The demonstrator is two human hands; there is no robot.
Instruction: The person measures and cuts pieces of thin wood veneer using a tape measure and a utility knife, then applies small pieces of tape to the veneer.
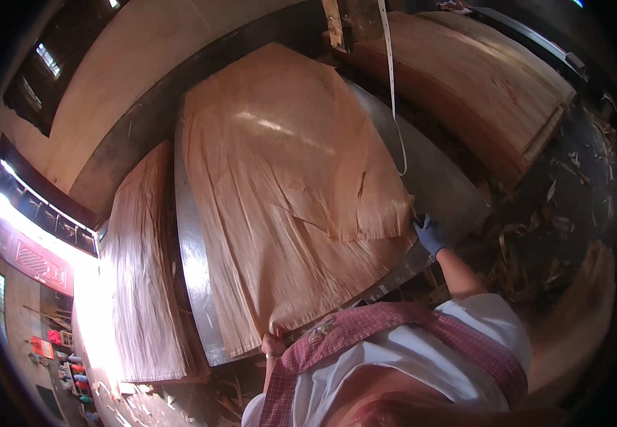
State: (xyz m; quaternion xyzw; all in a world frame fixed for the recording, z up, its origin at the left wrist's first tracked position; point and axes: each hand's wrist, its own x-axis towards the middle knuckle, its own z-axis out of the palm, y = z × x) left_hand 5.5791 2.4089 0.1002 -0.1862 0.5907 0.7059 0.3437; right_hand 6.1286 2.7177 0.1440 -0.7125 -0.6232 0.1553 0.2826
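Observation:
A large thin sheet of tan wood veneer (251,178) lies over a smooth grey metal table (193,256), wrinkled and rippled along its near side. Over its right part rests another veneer piece (369,206), with a small dark split and a ragged near edge. My bare left hand (273,344) pinches the near edge of the large sheet, close to its left corner, where the wood bunches into folds. At the right edge, my right hand (430,235) in a blue glove has its fingers closed at the sheet's margin; the fingertips are partly hidden.
A tall veneer stack (141,285) stands left of the table, and another stack (472,85) lies at the far right. A white strip (392,85) hangs down beyond the sheet. Torn wood scraps (529,249) litter the floor at right.

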